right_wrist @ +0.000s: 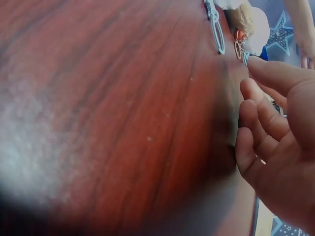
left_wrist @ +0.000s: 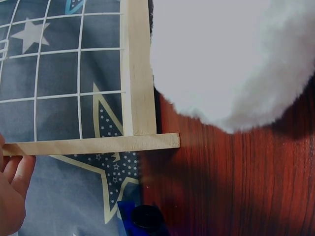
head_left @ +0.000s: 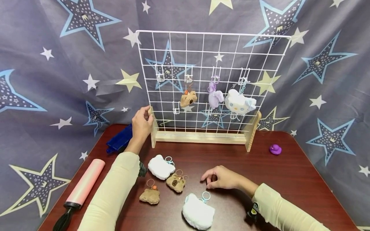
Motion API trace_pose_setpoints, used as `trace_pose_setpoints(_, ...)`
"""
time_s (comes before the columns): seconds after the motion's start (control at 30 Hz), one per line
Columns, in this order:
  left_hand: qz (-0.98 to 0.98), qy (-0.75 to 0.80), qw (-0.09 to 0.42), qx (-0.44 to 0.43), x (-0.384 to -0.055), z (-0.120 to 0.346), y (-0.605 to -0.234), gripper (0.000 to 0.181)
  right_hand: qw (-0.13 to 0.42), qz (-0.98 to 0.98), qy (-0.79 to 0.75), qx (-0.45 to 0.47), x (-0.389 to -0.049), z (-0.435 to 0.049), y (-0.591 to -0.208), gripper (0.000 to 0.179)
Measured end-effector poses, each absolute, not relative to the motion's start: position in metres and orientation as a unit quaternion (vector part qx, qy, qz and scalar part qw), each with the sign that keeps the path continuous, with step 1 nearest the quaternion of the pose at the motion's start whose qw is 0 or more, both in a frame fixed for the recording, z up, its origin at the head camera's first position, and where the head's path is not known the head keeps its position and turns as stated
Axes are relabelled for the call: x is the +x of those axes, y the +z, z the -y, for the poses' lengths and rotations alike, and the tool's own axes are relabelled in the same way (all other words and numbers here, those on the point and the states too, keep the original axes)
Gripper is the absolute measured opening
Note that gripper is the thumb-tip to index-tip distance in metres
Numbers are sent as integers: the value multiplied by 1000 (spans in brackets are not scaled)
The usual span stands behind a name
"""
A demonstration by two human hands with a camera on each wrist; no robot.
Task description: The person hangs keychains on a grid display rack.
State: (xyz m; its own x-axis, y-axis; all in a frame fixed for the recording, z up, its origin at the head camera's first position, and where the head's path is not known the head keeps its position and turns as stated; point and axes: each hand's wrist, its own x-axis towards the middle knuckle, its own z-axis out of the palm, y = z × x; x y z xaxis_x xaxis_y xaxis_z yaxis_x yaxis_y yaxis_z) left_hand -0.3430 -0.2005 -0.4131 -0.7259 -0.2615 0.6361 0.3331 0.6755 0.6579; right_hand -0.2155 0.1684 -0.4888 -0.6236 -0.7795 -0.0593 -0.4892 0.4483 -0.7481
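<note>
My left hand (head_left: pixel 141 123) holds the top of the left wooden side support (left_wrist: pixel 88 146) of a white wire grid rack (head_left: pixel 199 131). From the rack's hooks hang a brown plush keychain (head_left: pixel 188 98), a purple plush keychain (head_left: pixel 215 98) and a white plush cat-head keychain (head_left: pixel 240 102). Over the table, my right hand (head_left: pixel 224 178) has loosely bent fingers and nothing in them. Closest to it lie a white plush keychain (head_left: pixel 198 211) and a brown bear-faced keychain (head_left: pixel 175 183). Farther left are another white plush keychain (head_left: pixel 161 167) and another brown one (head_left: pixel 149 196).
A pink hand pump (head_left: pixel 86 181) lies along the left table edge. Behind my left arm is a blue plastic object (head_left: pixel 119 139). A small purple duck (head_left: pixel 275 149) sits at the right. Some hooks (head_left: pixel 176 108) on the grid bear nothing. A star-patterned curtain (head_left: pixel 43 96) hangs behind.
</note>
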Motion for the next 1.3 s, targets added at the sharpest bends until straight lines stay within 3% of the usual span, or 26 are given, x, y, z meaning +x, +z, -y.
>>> trace_pose_setpoints(0.5, 839, -404, 363, -23, -341, 200, -412, 37, 180, -816, -315, -450, -210, -170, -500, 28)
trace_pose_setpoints(1.3, 838, -403, 367, -19, -342, 200, -412, 36, 174, -836, -295, -428, -207, -171, -491, 18)
